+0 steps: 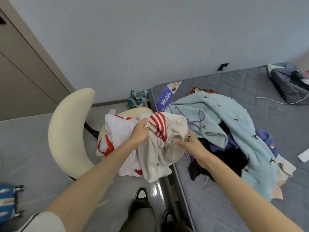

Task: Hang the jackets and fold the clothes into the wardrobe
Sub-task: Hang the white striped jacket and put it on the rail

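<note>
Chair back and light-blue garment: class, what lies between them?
The head view shows a cream, red-striped garment, gripped by the left hand, and white-and-red clothes.

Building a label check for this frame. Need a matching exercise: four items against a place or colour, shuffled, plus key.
Items
1. striped top
2. robe
3. hanger
4. chair

Place or colour
A. purple
B. on the floor, left of the mattress
C. gripped by the left hand
D. light blue, spread on the mattress

Pairs: 1-C, 2-D, 3-A, 4-B
</note>
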`<state>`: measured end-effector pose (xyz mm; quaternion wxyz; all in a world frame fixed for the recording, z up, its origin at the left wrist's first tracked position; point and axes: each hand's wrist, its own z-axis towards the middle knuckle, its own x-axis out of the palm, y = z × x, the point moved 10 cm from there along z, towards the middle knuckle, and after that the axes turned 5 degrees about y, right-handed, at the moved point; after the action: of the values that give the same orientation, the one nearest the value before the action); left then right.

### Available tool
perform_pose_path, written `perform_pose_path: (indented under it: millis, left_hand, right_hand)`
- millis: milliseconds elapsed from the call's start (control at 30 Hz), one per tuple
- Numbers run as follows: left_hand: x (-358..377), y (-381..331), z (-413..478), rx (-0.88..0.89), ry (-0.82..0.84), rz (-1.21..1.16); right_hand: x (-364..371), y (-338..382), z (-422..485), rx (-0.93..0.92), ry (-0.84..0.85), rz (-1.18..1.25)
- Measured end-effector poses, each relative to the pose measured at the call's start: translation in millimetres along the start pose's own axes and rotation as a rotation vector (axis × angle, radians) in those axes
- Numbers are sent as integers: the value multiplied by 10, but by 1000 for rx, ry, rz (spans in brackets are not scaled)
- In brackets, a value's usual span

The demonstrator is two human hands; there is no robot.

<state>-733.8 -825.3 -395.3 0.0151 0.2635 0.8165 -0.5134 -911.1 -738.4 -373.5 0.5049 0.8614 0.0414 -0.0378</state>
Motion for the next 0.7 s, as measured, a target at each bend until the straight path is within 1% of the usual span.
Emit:
perform_pose_path:
  millis: [67, 133, 233, 333, 400, 467, 533, 633, 700]
  left_hand:
    - [-64, -50, 21, -6, 59, -108]
    - [-95, -143, 35, 27, 123, -146]
    - [-148, -208, 91, 83, 186, -122]
    - [-223, -130, 155, 129, 263, -285]
    - [-330, -5, 256, 160, 262, -304]
    - [-421, 281, 420, 114, 200, -224]
    - [-434, 652, 595, 23, 139, -72]
    - [-282, 1143, 839, -27, 121, 293]
    - [-131, 1412, 1004, -54, 150, 490]
  right_hand:
    - [312, -29, 193, -28, 118, -81]
    - [567, -36, 396, -38, 163, -154]
    - [671, -20, 712, -91, 42, -171]
    - [589, -93, 908, -48, -97, -114]
    - [489, -203, 998, 13, -185, -18]
    - [388, -359, 1066, 95, -260, 161]
    - [312, -469, 1128, 135, -292, 300]
    - [287, -578, 1307, 156, -251, 304]
    - [325, -724, 1447, 195, -224, 292]
